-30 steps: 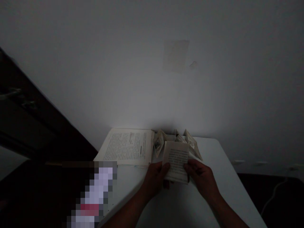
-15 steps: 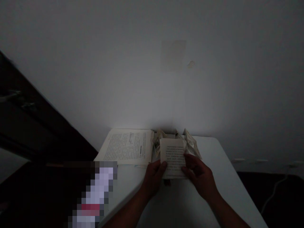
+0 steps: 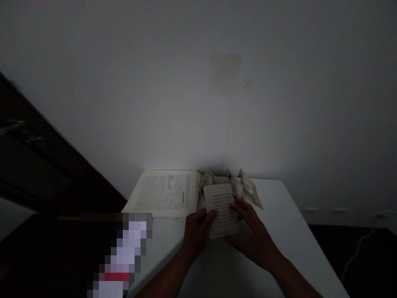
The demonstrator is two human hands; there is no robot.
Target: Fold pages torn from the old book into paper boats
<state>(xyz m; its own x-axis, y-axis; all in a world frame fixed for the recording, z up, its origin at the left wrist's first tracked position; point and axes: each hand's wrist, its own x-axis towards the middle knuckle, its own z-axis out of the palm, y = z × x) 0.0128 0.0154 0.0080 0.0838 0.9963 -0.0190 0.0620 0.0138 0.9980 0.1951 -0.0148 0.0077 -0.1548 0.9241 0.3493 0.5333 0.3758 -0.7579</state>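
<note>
A folded sheet of printed paper [image 3: 221, 209] is held above the near part of the white table [image 3: 266, 244], slightly tilted. My left hand [image 3: 198, 231] grips its left edge, thumb on top of the print and the other fingers underneath. At the right edge, the fingers of my right hand [image 3: 251, 234] touch the paper, with the thumb by its lower corner. Just behind stand several folded paper pieces [image 3: 249, 188], partly hidden by the sheet. Left of them lies a stack of printed pages [image 3: 164, 192].
A pale wall [image 3: 155, 103] rises directly behind the table. On the left is a dark door [image 3: 31, 165] with a metal handle. A blurred-out pale object [image 3: 124, 256] shows at the table's left edge. A white cable [image 3: 356, 252] hangs on the right.
The folded paper has shifted slightly left and turned a little. My right thumb has moved down and left to its lower edge, away from the fingers. My left hand keeps its grip.
</note>
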